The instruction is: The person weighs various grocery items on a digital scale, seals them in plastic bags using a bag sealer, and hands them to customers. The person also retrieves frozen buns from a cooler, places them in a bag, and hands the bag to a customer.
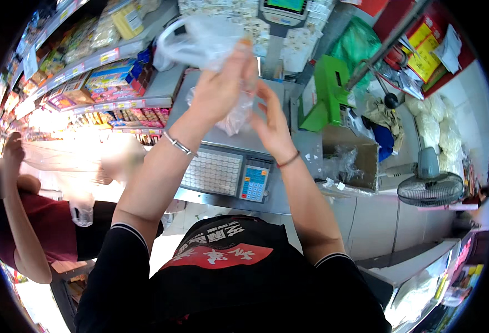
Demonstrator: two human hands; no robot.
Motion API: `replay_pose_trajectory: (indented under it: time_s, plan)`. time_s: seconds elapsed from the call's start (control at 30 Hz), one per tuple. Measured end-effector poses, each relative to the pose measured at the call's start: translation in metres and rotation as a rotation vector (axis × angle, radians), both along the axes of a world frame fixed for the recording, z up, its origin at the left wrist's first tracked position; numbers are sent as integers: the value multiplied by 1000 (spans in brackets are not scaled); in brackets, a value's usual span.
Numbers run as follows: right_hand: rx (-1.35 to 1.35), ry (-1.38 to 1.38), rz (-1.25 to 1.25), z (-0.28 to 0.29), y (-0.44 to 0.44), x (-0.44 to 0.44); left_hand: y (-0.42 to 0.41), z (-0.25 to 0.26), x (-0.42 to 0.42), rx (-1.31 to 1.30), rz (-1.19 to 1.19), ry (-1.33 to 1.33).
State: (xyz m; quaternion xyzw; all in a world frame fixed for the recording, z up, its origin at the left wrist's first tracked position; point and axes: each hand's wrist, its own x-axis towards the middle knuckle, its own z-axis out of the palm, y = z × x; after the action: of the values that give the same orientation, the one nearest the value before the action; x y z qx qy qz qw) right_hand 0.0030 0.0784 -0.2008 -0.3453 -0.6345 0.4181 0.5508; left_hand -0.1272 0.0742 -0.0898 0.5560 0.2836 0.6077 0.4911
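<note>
My left hand [221, 89], with a silver bracelet at the wrist, grips a thin clear plastic bag [204, 39]. The bag's loose top and a loop handle flare up beyond my fingers, blurred by motion. Below the grip hangs a filled, pinkish bag part [232, 121] over the metal weighing plate [211, 135] of a scale. Whether this is one bag or two I cannot tell. Beside it my right hand [272, 120] stands with fingers spread and curved, nearest to the filled part. Closer to my body are the scale's white keyboard [212, 171] and blue number keypad [254, 184].
A green label dispenser [325, 93] stands to the right, near a cardboard box [350, 160] holding crumpled plastic. Further right is a small fan [429, 187]. Shelves of packaged goods [115, 81] line the left, where another person [36, 224] stands close by.
</note>
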Motion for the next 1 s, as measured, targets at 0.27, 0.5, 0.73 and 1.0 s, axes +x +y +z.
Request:
replay_pose_trajectory:
  time_s: [0.27,0.5,0.73,1.0]
  plan:
    - [-196,140,282,14,-65,134,-14,27,153,-253,-745,266]
    - [-571,393,-203,10,-79,237,24,-30,220,-303,-541,449]
    - [-477,609,-311,-9,-42,280,48,-48,278,61,-340,679]
    - [-256,-145,-431,-52,32,273,81,-54,260,-561,-341,167]
